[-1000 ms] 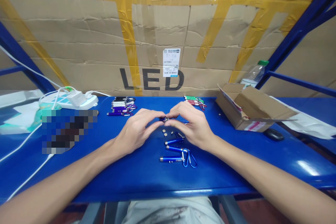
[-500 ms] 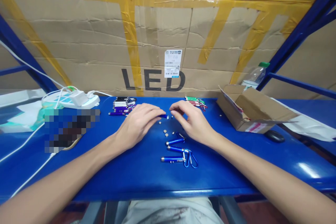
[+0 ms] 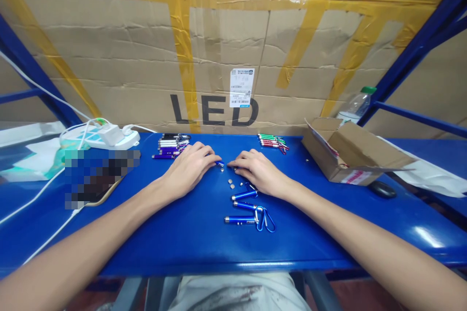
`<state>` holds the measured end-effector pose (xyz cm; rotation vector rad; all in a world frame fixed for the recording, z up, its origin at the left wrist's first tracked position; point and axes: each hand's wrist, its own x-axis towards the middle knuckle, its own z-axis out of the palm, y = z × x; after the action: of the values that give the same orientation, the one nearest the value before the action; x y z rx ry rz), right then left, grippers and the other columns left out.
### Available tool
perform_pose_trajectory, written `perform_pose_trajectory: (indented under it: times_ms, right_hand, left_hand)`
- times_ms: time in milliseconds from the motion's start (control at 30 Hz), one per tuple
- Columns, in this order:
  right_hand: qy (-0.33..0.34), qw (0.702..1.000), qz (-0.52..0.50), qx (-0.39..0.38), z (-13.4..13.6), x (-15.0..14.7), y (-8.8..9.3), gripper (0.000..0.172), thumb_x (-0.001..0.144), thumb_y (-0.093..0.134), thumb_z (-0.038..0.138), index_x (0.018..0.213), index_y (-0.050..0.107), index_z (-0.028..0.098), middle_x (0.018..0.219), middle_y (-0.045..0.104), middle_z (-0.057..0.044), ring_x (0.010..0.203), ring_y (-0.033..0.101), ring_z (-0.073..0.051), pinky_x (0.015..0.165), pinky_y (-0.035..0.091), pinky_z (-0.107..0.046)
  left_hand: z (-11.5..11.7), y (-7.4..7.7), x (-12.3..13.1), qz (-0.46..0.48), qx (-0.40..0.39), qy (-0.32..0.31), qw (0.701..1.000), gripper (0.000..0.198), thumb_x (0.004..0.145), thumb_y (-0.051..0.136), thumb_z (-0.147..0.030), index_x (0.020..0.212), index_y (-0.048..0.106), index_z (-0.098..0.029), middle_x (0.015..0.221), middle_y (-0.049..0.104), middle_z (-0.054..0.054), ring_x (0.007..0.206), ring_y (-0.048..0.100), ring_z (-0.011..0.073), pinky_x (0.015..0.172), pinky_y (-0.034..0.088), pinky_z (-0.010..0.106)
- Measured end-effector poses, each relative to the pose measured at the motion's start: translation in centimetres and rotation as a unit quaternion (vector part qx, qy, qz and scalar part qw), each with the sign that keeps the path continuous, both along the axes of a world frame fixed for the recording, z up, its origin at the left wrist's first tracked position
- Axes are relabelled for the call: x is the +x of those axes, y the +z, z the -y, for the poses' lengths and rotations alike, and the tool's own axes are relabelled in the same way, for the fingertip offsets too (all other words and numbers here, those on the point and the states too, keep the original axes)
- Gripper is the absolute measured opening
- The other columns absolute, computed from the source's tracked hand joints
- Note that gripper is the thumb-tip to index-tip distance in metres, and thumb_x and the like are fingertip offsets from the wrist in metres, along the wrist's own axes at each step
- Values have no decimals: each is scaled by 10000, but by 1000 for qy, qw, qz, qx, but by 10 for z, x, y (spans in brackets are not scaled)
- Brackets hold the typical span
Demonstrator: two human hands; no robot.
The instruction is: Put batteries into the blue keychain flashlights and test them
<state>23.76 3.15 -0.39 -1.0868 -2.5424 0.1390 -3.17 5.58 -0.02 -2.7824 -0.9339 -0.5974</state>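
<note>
My left hand is closed around a small blue penlight, whose end sticks out past the fingertips toward the right. Across a short gap, my right hand has its thumb and fingers pinched low over the table; a tiny piece seems to be at the fingertips, too small to name. Several silvery button cells lie loose between and below the hands. Nearer to me are a blue penlight and another blue penlight, with blue carabiner clips at their right ends.
Penlights in black, silver and purple lie in a row behind my left hand. Green and red penlights lie at the back right. An open cardboard box, a black mouse, a phone and a power strip stand around.
My left hand has drawn slightly left with the blue penlight. My right hand has come down and left, its fingertips lower over the table.
</note>
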Motion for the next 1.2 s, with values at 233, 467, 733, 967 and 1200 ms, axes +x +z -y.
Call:
perform_pose_trajectory:
  times_ms: [233, 467, 733, 967, 1200]
  right_hand:
    - [28, 1000, 7, -8, -2, -8, 2, 341, 1133, 493, 243, 1363, 742, 273, 1226, 718, -111, 1051, 597, -271, 928, 448, -440]
    - [78, 997, 19, 4, -4, -9, 4, 343, 1126, 519, 260, 1404, 718, 286, 1313, 708, -101, 1091, 538, -279, 938, 420, -432]
    - [81, 996, 32, 19, -4, -6, 7, 224, 1118, 550, 294, 1059, 752, 217, 1055, 721, -81, 1026, 527, -255, 906, 368, -391]
    - [59, 998, 28, 20, -3, -1, 14, 125, 1095, 560, 243, 988, 620, 218, 1032, 671, -73, 961, 524, -249, 859, 390, -372]
    - [31, 963, -267, -34, -2, 0, 28, 82, 1054, 621, 270, 999, 612, 210, 937, 685, -17, 859, 622, -182, 818, 494, -312]
  left_hand:
    - [3, 0, 7, 158, -117, 77, 978, 251, 1072, 583, -319, 1213, 765, -219, 1173, 791, 78, 1071, 665, 279, 984, 510, 426]
    - [9, 8, 14, 240, -228, 127, 935, 266, 1015, 633, -357, 1219, 753, -234, 1052, 804, 41, 854, 701, 228, 829, 532, 351]
    - [8, 2, 15, 281, -240, 80, 926, 285, 1007, 637, -399, 1210, 745, -231, 1080, 804, 58, 945, 729, 239, 833, 564, 360]
    - [4, -9, 16, 313, -269, 37, 910, 289, 986, 699, -408, 1189, 730, -205, 1098, 810, 80, 961, 764, 235, 852, 614, 379]
    - [16, -2, 22, 296, -276, -14, 914, 235, 990, 717, -362, 1180, 715, -223, 1107, 809, 57, 1010, 769, 234, 918, 625, 386]
